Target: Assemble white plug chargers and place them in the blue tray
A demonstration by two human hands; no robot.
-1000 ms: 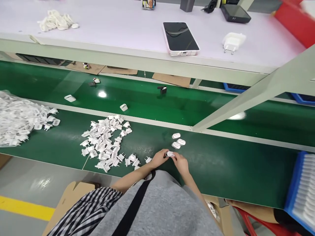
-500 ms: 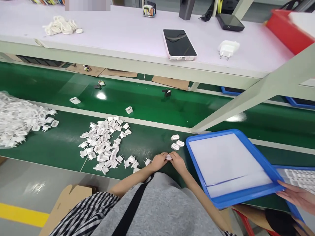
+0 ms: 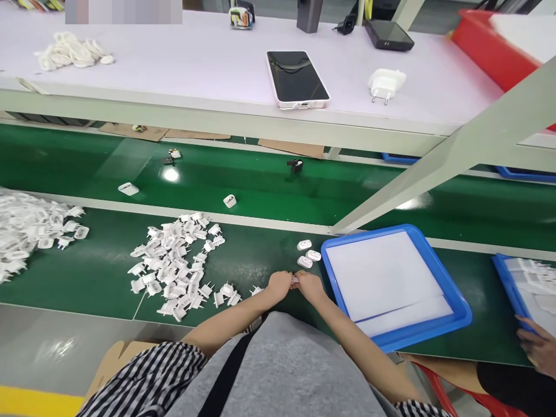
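Note:
My left hand and my right hand meet at the near edge of the green belt, both pinched on one small white plug part that mostly hides between the fingers. Just beyond the hands lie three white oval parts. To the left a loose pile of white plug parts spreads over the belt. A blue tray lined with white sheet rests flat to the right of my hands.
A second heap of white parts lies at far left. Another person's hand touches a second blue tray at far right. The upper shelf holds a phone, a white charger, coiled cables and a red bin. A slanted frame bar crosses above.
The blue tray, absent a second ago, was brought in from the right and now lies flat on the belt; the other person's hand has let go. My hands stay together on the part.

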